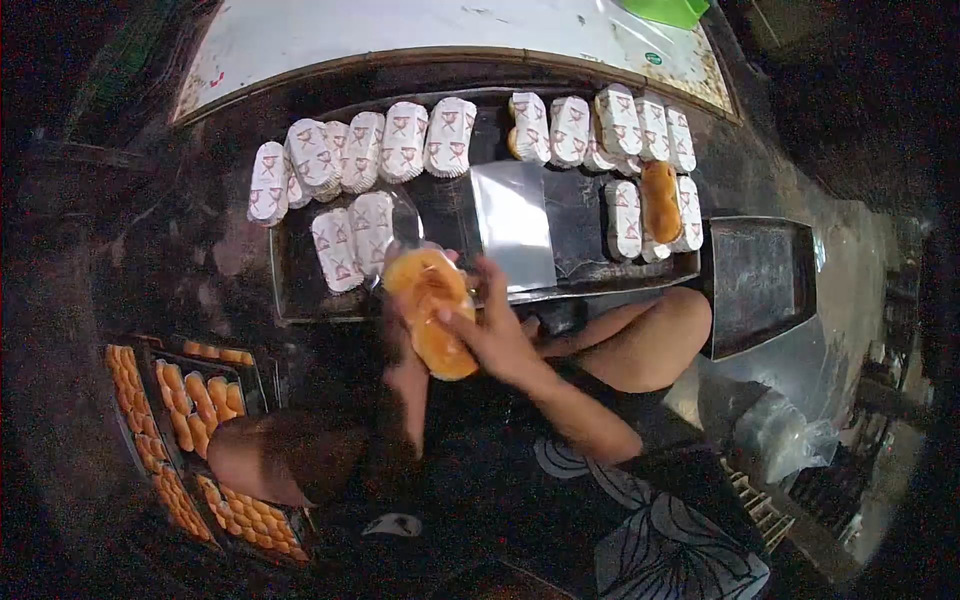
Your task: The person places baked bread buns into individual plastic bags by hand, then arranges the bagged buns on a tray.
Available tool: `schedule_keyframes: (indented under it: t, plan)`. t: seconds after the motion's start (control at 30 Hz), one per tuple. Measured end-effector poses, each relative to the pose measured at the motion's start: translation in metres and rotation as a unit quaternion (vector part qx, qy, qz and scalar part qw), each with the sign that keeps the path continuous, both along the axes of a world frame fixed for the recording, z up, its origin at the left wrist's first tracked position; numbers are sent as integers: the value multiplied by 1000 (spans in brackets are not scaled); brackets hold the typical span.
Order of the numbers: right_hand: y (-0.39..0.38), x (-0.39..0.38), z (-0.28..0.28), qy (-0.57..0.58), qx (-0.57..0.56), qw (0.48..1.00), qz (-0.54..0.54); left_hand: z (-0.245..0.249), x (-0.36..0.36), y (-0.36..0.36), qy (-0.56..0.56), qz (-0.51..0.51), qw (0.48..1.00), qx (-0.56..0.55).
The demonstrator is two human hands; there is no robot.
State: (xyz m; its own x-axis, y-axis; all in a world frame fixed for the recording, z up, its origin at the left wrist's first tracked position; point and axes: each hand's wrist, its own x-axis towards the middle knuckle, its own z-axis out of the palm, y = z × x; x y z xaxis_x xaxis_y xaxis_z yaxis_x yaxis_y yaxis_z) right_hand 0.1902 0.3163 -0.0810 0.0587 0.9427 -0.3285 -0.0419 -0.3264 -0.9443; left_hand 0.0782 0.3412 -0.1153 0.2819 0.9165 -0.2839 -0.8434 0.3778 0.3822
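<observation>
A golden-brown, elongated bun [435, 310] is held up in front of my body, over the front edge of the black tray. My left hand [403, 345] grips it from the left and underneath, with most fingers hidden behind it. On the other side, my right hand [500, 340] has its thumb pressed on the bun's face. Clear film seems to surround the bun, though blur makes this hard to confirm. Just beyond my hands, a stack of clear plastic bags [515, 225] lies on the tray [580, 272]. Two paper-lined buns [355, 240] lie left of them.
Several buns in printed paper liners [403, 140] line the tray's back and right side; one bun [660, 205] lies brown side up. Racked trays of buns [250, 510] stand at lower left. A second black tray [765, 280] and a plastic bag [780, 435] are at right.
</observation>
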Motion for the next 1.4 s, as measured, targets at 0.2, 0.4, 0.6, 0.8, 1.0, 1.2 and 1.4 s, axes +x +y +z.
schedule_keyframes:
  t: [0.2, 0.4, 0.6, 0.8, 1.0, 1.2, 1.4]
  plan:
    - [12, 2, -10, 7, 35, 997, -70, -2, 11, -6, 63, 43, 996, -36]
    - [8, 8, -1, -85, 76, 993, -34, -4, 5, -6, 71, 60, 993, 73]
    - [-12, 4, 2, -74, 60, 995, 38, -17, -14, 3, 2, 29, 999, 20]
    - [-5, -10, 2, -117, 232, 965, -42, 17, 9, -8, 153, 54, 987, -17]
    - [-1, 18, -7, -235, 117, 965, 3, 8, 34, -44, 223, 51, 973, -32]
    - [139, 79, 68, -259, 175, 949, -50, -108, 44, -36, 772, 4, 532, 349]
    - [54, 61, 6, -196, 64, 964, 166, -91, 22, -4, 783, -274, 376, 412]
